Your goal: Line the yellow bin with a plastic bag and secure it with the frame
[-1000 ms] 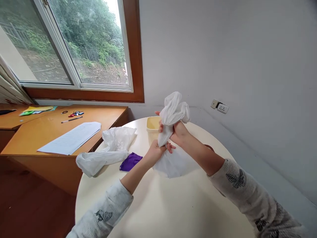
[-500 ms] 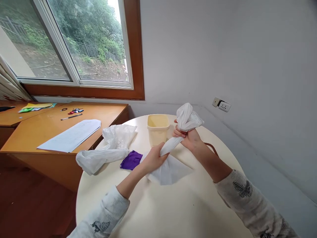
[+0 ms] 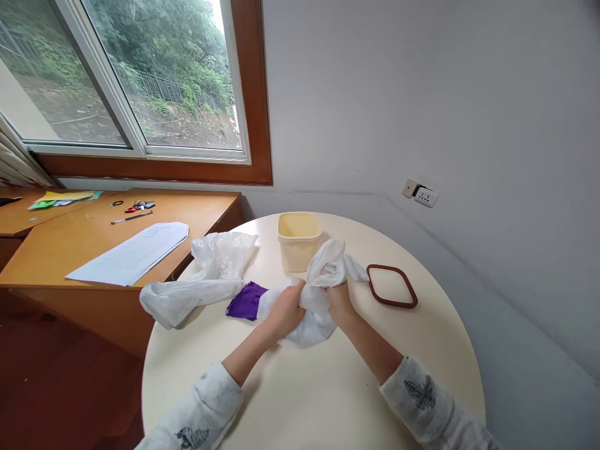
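Both sleeves (image 3: 206,400) are pale grey, with a dark butterfly (image 3: 420,392) printed near each cuff (image 3: 392,377).

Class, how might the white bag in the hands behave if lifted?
The white bag would likely droop: it bunches and creases between the left hand and right hand. It is probably light, as its sheet looks thin.

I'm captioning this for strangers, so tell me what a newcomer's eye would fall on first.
Probably the bunched white bag gripped by the left hand and right hand, over the round table. Next, the purple cloth just to its left and the pale yellow bin behind it. The reddish-brown ring lies to the right.
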Demonstrator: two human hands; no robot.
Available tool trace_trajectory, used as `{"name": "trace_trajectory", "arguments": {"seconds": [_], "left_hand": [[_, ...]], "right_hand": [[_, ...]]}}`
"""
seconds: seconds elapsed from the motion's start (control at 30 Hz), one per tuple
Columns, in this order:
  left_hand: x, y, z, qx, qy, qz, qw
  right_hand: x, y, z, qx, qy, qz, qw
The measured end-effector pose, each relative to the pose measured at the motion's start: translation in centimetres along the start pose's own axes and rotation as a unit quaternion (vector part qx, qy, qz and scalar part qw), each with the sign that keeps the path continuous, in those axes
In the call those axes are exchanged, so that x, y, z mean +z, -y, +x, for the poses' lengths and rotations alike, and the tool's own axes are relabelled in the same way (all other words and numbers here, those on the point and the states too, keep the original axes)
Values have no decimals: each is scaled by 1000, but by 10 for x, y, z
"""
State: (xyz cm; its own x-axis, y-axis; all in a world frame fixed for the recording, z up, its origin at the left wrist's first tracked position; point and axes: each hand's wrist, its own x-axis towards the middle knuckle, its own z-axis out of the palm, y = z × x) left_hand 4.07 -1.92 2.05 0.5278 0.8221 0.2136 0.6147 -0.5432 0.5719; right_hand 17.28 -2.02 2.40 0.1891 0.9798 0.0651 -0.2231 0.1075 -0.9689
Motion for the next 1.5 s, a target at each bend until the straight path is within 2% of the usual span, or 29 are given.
{"name": "trace_trajectory", "arguments": {"seconds": [0.1,0.33,0.9,1.2,1.5], "left_hand": [[3,1,0,-1,-3,15,1000],[10,4,-1,5,-13,34,999],[15,6,-2,-6,-2,82,997],[15,7,-2,-6,2,84,996],[17,8,-1,0,0,81,997]], "right_hand": [[4,-7,-3,-17,-46,-10,999],[2,-33,2,-60,-53,-69,994],[-4,-50,-3,-107,2,-242,964],[-4,-49,-4,-121,-1,-252,960],[-5,-50,-4,-107,-4,-241,964]]}}
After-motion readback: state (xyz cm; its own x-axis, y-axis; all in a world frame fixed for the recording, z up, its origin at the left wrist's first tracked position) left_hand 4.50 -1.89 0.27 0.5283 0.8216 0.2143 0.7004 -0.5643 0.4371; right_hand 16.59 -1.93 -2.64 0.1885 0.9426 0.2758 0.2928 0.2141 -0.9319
